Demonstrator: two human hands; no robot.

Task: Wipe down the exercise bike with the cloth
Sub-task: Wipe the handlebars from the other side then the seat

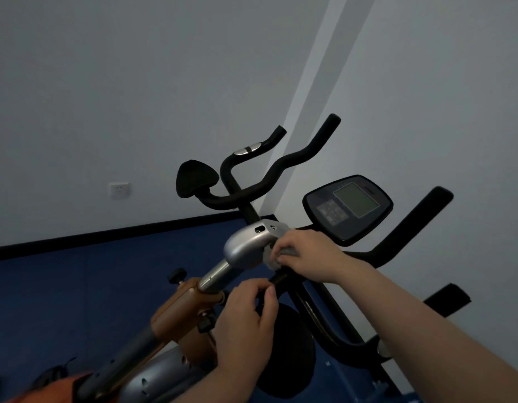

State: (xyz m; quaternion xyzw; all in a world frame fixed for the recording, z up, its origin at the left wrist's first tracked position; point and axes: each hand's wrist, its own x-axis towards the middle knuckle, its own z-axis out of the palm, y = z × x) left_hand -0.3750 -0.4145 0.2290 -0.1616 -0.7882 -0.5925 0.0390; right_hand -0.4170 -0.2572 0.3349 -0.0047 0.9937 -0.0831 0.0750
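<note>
So the wiping looks to be in the middle of the handlebar area right now. The right hand (307,254) has its fingers curled around a small grey cloth (284,255), bunched up and pressed against the joint where the silver clamp housing (246,242) meets the black handlebars (281,167). The left hand (249,318) sits nearer and lower, fingers and thumb curled like it's pinching something dark just below the silver stem (220,276), though I honestly can't tell what it's got, maybe a knob or part of the bar. My guess is it's steadying the exercise bike (176,312) while the other hand scrubs. Next move probably needs the cloth dragged out along the bars toward the far grips, or over to the console (349,209) on the right, and that screen would want a lighter touch. The bike itself fills the middle of the view on a blue floor (92,271), close to a pale wall (135,82): black foam bars with a curvy shape, brushed silver post, an orange-brown frame cover lower left and a dark round part underneath. Lighting's dim, so can't say how clean any of it is.
</note>
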